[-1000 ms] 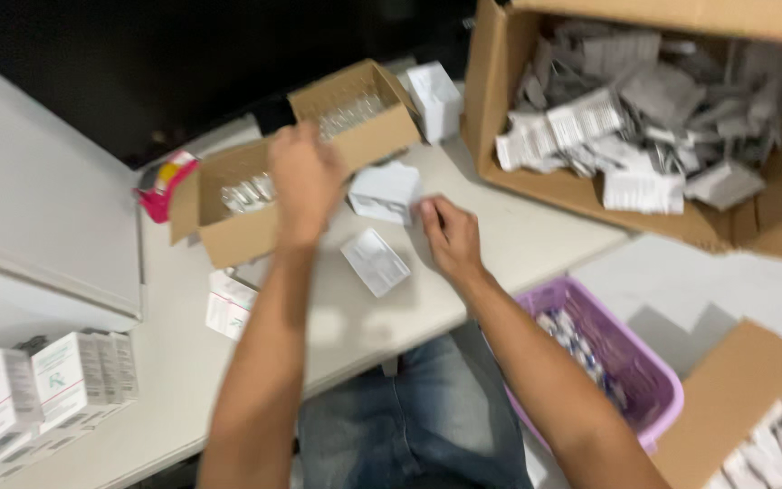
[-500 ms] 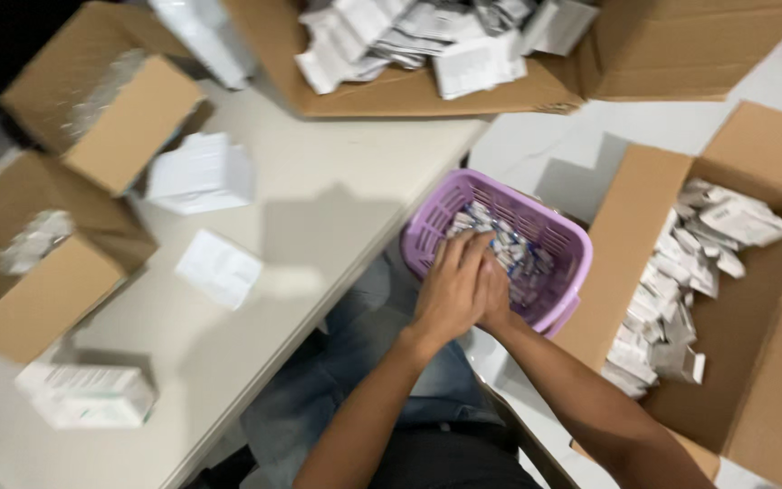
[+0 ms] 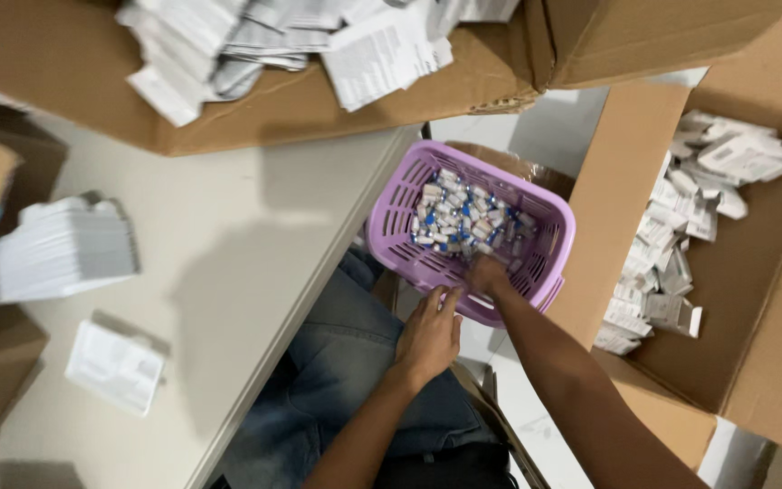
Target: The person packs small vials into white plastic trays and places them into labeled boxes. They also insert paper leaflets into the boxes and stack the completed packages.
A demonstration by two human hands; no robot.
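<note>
Reaching down into a purple basket (image 3: 391, 231), the right hand (image 3: 489, 274) dips among small vials (image 3: 463, 222) heaped inside; its fingers are blurred and partly hidden by the rim, so its grip cannot be told. Just beside it, the left hand (image 3: 429, 335) rests with fingers curled on the basket's near edge. Right of both hands stands an open cardboard box (image 3: 753, 299) of small white cartons. Left of them lies a pale table (image 3: 255, 235) with a stack of white leaflets (image 3: 61, 249). Beyond the basket, another cardboard box (image 3: 319, 100) holds folded papers.
</note>
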